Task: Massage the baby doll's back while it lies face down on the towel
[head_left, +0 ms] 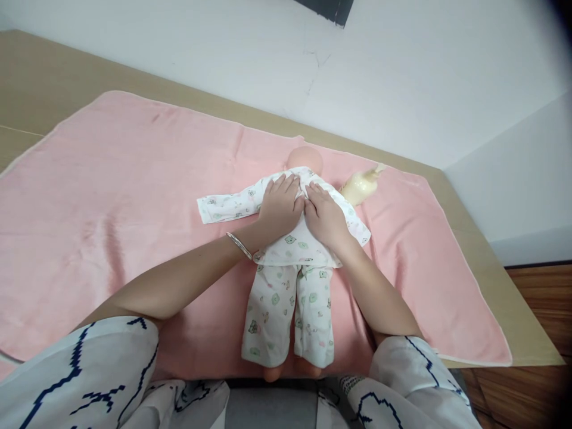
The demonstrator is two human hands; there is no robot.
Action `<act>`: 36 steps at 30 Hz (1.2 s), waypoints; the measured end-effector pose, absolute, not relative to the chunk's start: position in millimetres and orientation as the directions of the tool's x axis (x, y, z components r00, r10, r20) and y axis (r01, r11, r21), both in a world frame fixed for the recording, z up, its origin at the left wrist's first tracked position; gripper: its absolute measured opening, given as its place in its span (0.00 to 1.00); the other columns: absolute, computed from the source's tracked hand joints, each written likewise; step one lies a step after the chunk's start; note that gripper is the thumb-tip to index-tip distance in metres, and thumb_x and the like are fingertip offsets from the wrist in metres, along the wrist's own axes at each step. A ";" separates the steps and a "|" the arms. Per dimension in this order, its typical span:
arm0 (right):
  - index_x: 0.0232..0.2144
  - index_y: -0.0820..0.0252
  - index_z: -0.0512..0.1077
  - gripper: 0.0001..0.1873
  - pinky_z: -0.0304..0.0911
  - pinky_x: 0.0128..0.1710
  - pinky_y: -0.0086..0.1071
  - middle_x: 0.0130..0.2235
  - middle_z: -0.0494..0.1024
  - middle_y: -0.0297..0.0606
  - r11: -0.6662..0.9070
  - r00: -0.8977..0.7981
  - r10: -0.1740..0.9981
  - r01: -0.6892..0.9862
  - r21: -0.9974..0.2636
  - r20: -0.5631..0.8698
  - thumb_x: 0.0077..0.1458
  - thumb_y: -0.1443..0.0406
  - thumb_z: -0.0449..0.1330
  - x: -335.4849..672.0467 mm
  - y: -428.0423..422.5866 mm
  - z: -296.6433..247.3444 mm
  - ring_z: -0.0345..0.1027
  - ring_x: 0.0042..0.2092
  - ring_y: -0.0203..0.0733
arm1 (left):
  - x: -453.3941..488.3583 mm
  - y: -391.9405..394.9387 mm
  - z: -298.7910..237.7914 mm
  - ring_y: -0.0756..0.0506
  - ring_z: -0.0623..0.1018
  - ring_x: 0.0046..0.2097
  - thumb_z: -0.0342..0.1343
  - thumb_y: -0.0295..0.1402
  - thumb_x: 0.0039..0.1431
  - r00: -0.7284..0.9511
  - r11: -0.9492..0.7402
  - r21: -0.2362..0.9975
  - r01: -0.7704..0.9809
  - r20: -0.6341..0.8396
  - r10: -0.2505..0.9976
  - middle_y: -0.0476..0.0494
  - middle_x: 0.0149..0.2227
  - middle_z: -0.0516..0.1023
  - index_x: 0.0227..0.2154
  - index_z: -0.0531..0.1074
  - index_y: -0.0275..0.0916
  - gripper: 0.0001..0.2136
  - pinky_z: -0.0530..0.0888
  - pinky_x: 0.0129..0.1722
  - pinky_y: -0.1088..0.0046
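Note:
A baby doll in a white top and trousers with green and pink prints lies stretched out, its bald head away from me and its feet near the table's front edge. My left hand lies flat on the upper part of the top, fingers extended. Beside it, my right hand rests on the same cloth with its fingers out, the two thumbs close together. One sleeve spreads out to the left. The other sleeve is partly hidden behind my right hand and forearm.
A pink blanket with some folds covers most of the wooden table. On the blanket, right of the doll's head, lies a cream-coloured bottle with a narrow top. A white wall rises behind the table.

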State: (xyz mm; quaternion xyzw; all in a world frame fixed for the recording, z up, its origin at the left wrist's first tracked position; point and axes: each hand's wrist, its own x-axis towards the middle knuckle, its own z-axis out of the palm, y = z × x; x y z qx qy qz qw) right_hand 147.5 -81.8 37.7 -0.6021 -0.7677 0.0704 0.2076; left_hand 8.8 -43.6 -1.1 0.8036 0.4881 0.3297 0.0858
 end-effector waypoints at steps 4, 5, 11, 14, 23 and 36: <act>0.66 0.69 0.60 0.31 0.44 0.73 0.49 0.69 0.60 0.49 0.308 -0.205 0.942 0.844 -0.439 0.266 0.65 0.61 0.46 164.2 -58.5 24.9 0.50 0.72 0.49 | 9.0 -43.2 -4.6 0.35 0.64 0.68 0.43 0.34 0.67 0.278 -0.510 0.498 0.701 0.468 0.839 0.32 0.65 0.68 0.61 0.66 0.30 0.23 0.56 0.70 0.48; 0.66 0.68 0.60 0.31 0.44 0.73 0.49 0.69 0.61 0.48 0.315 -0.206 0.939 0.833 -0.454 0.274 0.65 0.61 0.47 166.9 -56.0 23.6 0.51 0.72 0.48 | 8.5 -42.3 -5.7 0.35 0.64 0.68 0.44 0.34 0.66 0.274 -0.513 0.506 0.693 0.474 0.837 0.33 0.65 0.68 0.61 0.66 0.31 0.23 0.56 0.70 0.49; 0.64 0.65 0.65 0.29 0.48 0.72 0.50 0.70 0.60 0.48 0.305 -0.144 0.932 0.804 -0.510 0.332 0.64 0.59 0.50 166.4 -68.4 32.2 0.51 0.72 0.49 | 5.1 -39.0 -13.7 0.36 0.66 0.66 0.46 0.33 0.66 0.226 -0.537 0.550 0.640 0.533 0.815 0.32 0.63 0.70 0.57 0.69 0.33 0.20 0.59 0.69 0.50; 0.63 0.58 0.65 0.27 0.50 0.71 0.52 0.71 0.57 0.42 0.348 -0.110 0.893 0.784 -0.514 0.437 0.64 0.61 0.50 158.3 -77.2 32.3 0.51 0.72 0.48 | 3.9 -39.5 -15.8 0.37 0.67 0.66 0.45 0.32 0.66 0.210 -0.565 0.542 0.622 0.580 0.787 0.32 0.62 0.70 0.54 0.70 0.35 0.17 0.62 0.68 0.51; 0.63 0.58 0.65 0.27 0.51 0.70 0.53 0.70 0.59 0.43 0.316 -0.120 0.908 0.824 -0.470 0.401 0.65 0.61 0.48 151.5 -84.5 31.8 0.52 0.71 0.47 | 1.0 -45.9 -9.7 0.38 0.67 0.65 0.42 0.31 0.66 0.207 -0.533 0.576 0.620 0.536 0.819 0.34 0.63 0.70 0.54 0.69 0.35 0.18 0.62 0.68 0.53; 0.66 0.62 0.61 0.28 0.39 0.73 0.55 0.73 0.52 0.44 0.312 -0.171 0.918 0.868 -0.387 0.358 0.66 0.62 0.46 142.8 -91.8 37.3 0.36 0.75 0.47 | 1.2 -44.5 -10.5 0.40 0.68 0.64 0.42 0.32 0.65 0.213 -0.531 0.577 0.620 0.528 0.822 0.35 0.61 0.73 0.54 0.70 0.34 0.19 0.62 0.68 0.55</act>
